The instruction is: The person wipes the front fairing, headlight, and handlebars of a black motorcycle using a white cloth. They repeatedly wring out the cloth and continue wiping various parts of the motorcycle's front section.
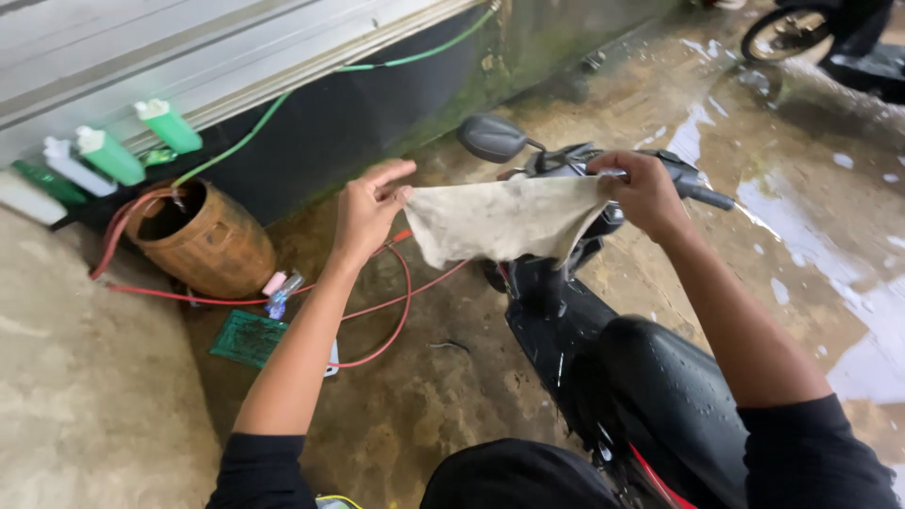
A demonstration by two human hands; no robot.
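- The cloth [504, 221], a pale, stained rag, hung stretched between my two hands, its long axis running across me from one grip to the other, top edge taut and the rest drooping below.
- My left hand [370, 209] pinched one upper corner between thumb and fingers, the forefinger sticking out straight above the pinch.
- My right hand [643, 188] was closed in a fist around the opposite corner, held a little higher and farther from me than the left.
- Neither hand was nearer the cloth than the other; each had an end, and the body of it sagged between them.
- Just behind and below the cloth stood the black scooter [603, 358], wet with droplets, its handlebar [698, 193] just beyond my right fist and its mirror [492, 139] above the cloth's middle.
- Beyond and below my left hand lay a red hose [396, 320] looped on the wet floor [754, 245], leading to a brown barrel [203, 245].
- Farther left of that, green and white bottles [113, 155] leaned along the wall, with a green hose [283, 104] above.
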